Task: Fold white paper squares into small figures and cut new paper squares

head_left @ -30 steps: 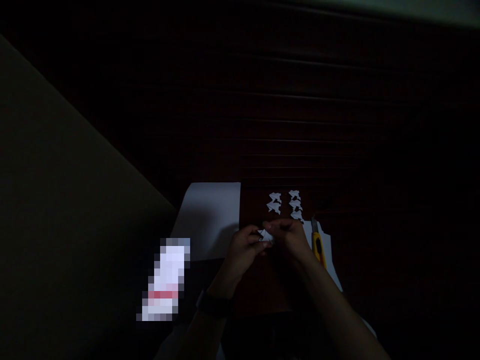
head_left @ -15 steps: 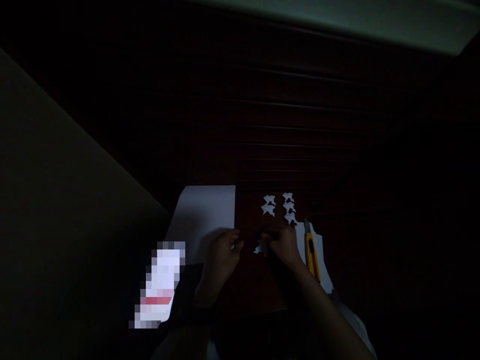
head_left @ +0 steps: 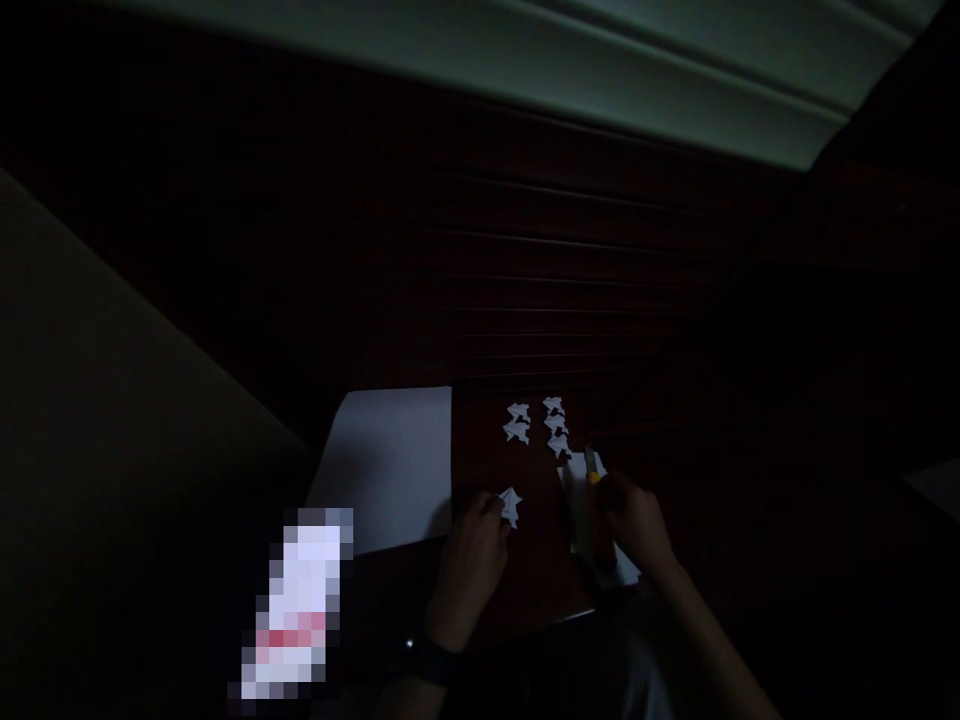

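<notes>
My left hand is closed at the fingertips on a small folded white paper figure, whose pointed side sticks out to the right of the fingers. Over the stack of white paper pieces, my right hand has its fingers closed around a yellow utility knife. The knife's blade end points away from me, and most of its handle is hidden or in shadow. Beyond the hands lie more folded paper figures in two columns, two on the left and three on the right.
A large white sheet lies at the left of the dark table. Nearer me on the left glows a pixelated bright screen. A pale wall rises at the left, and the room is very dark.
My right hand has left the folded figure and moved right onto the utility knife. My left hand has come over to the figure and grips it. The view has shifted slightly.
</notes>
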The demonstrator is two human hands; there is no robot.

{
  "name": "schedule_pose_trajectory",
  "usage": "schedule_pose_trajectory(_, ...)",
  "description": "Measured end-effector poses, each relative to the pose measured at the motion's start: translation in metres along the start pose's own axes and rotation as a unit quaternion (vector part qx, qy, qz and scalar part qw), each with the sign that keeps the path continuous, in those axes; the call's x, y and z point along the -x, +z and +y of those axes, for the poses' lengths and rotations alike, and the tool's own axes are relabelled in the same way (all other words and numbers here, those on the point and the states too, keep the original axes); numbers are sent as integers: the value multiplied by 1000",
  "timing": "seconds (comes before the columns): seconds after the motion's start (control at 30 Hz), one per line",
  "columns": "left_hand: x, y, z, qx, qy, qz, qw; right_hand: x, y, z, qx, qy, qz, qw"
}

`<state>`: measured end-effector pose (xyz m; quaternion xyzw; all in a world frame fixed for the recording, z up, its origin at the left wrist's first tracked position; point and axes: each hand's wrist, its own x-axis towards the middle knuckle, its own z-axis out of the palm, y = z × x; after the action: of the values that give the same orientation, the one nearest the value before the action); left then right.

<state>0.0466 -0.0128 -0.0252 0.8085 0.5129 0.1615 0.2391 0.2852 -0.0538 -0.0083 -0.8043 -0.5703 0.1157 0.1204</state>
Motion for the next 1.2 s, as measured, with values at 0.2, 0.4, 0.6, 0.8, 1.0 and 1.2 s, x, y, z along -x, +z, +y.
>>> schedule_pose_trajectory(0.2,0,2,-5,-46,-32,-3,998,-23,23,-50,148,-56,-57,986)
schedule_pose_trajectory(0.4,10,4,-5,-65,-19,26,997,-29,3,-45,54,-86,-97,990)
schedule_pose_trajectory(0.6,26,23,10,-171,111,103,974,-40,-16,-39,-609,-74,-115,782)
schedule_pose_trajectory(0.8,30,39,11,-232,83,85,966,-47,19,-65,-635,-66,-120,760)
schedule_pose_trajectory(1.0,31,45,18,-249,87,52,963,-46,44,-87,-486,-84,-48,869)
schedule_pose_trajectory(1.2,28,49,26,-243,77,57,965,-50,50,-90,-370,-141,-46,917)
